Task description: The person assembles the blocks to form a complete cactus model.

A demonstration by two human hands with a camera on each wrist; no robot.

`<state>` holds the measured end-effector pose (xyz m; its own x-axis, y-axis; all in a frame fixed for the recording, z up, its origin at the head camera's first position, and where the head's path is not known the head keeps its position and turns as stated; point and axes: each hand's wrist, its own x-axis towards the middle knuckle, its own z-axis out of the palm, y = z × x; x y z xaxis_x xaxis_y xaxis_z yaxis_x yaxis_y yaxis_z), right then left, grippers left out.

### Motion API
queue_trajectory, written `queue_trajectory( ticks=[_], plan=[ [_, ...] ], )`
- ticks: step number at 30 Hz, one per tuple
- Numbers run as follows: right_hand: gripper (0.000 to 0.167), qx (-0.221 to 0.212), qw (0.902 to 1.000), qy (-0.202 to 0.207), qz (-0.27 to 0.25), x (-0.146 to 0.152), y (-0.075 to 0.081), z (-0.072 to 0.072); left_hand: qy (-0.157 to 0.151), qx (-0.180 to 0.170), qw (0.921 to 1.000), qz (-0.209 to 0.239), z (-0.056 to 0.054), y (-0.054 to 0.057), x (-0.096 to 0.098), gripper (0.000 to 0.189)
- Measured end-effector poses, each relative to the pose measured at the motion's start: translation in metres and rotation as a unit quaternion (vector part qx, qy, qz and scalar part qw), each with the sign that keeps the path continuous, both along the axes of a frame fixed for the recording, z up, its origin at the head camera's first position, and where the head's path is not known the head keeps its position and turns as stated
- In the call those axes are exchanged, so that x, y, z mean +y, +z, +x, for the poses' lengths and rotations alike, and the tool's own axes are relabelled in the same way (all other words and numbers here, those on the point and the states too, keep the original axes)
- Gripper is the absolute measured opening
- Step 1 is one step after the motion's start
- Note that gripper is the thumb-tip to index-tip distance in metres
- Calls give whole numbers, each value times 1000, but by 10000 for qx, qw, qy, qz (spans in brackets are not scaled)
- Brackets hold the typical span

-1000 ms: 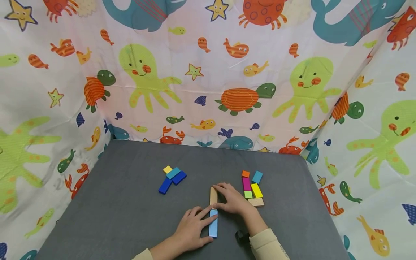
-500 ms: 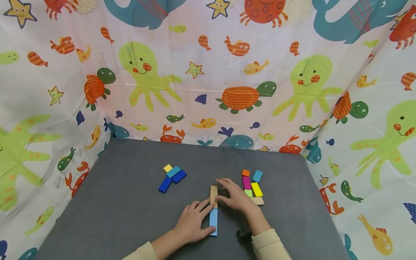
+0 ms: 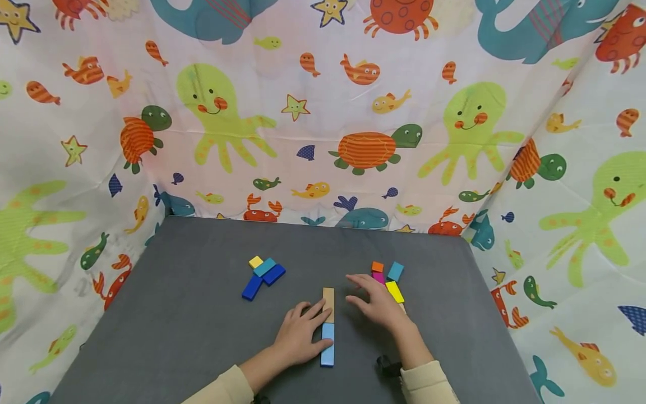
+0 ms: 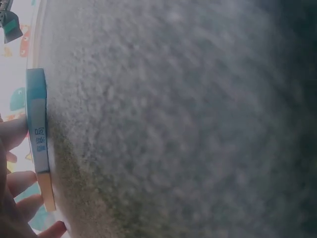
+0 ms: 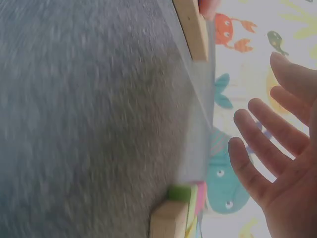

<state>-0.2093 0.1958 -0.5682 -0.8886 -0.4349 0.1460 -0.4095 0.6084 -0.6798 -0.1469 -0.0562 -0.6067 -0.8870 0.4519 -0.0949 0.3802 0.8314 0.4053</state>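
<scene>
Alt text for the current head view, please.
A person's left hand touches a light blue block and a wooden block lined up end to end on a gray surface. The right hand is apart from them, holding nothing. A left cluster and a right cluster of blocks lie before a sea-animal print curtain.

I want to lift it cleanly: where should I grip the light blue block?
Probably pinch the light blue block across its long sides, by the near end, from above right. It lies flat and narrow; its far end meets the wooden block, and the left hand reaches over from the left, leaving its right side free.
</scene>
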Motion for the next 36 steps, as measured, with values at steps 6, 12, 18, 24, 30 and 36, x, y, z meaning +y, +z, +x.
queue_trajectory(
  ticks=[6,12,18,24,30,36],
  plan=[
    [53,457,9975,-545,55,19,8,1,29,-66,10000,30,1,-1,1,71],
    [51,910,9912,-962,77,39,15,4,-8,-148,9999,61,2,0,1,71],
    [51,887,9898,-1109,109,52,18,0,-1,-130,9998,176,2,1,-1,71],
    [49,793,9894,-1216,22,62,16,-9,-7,-109,9997,239,2,1,-1,71],
    [46,692,9883,-1361,56,70,12,-22,-9,-91,9997,236,2,2,0,71],
    [47,298,9878,-1515,212,73,9,-38,45,-102,9996,247,2,1,0,71]
  ],
)
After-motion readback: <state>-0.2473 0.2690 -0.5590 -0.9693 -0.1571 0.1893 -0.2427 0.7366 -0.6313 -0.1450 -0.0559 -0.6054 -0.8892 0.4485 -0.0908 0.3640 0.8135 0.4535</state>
